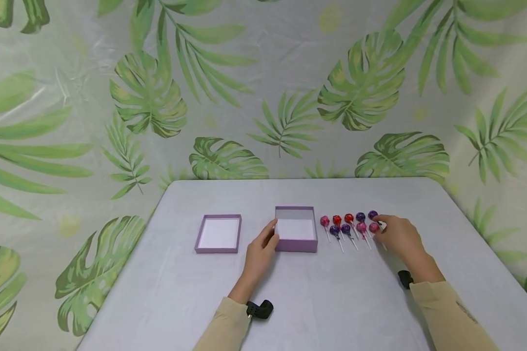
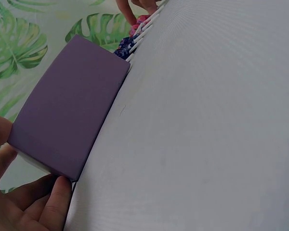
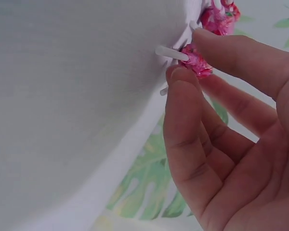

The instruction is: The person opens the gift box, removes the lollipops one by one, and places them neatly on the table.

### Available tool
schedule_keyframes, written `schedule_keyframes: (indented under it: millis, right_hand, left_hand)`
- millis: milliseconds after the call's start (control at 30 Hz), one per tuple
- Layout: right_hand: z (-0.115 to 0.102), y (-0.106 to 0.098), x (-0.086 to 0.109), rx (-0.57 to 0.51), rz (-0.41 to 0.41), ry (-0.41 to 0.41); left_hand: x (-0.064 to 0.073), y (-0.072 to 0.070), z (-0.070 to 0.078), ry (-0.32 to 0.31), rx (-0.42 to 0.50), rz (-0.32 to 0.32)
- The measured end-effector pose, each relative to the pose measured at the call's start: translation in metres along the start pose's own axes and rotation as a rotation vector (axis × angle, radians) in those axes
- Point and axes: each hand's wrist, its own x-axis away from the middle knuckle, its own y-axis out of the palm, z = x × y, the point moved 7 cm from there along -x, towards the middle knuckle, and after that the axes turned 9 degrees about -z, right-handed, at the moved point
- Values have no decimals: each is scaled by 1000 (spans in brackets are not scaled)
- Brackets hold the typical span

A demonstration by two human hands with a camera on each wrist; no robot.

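My left hand (image 1: pixel 260 248) touches the left side of an open purple box (image 1: pixel 296 245) with a white inside. Its fingertips (image 2: pixel 60 192) rest against the box's lower corner in the left wrist view. At the right, my right hand (image 1: pixel 399 236) reaches over the end of a group of wrapped lollipops. Its thumb and index finger stand apart on either side of a pink lollipop (image 3: pixel 197 61), whose white stick points out between them. Beside the hand lie a dark purple lollipop (image 1: pixel 373 214) and another pink lollipop (image 1: pixel 361 227).
A shallow purple-rimmed lid (image 1: pixel 217 252) lies inside up, left of the box. Several red, pink and purple lollipops, among them a red one (image 1: pixel 349 218), lie in two rows right of the box. A leaf-patterned curtain (image 1: pixel 290 73) hangs behind the white table (image 1: pixel 334 302).
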Motion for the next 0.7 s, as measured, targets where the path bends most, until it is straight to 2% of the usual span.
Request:
schedule_keyframes:
  millis: [267,700]
  right_hand:
    - [-1,4,6,17,-5,-19]
    - [-5,1,0,39,65,-100]
  left_hand:
    - [0,0,0,-13,-9,5]
    - [0,-1,1,-17,2,2]
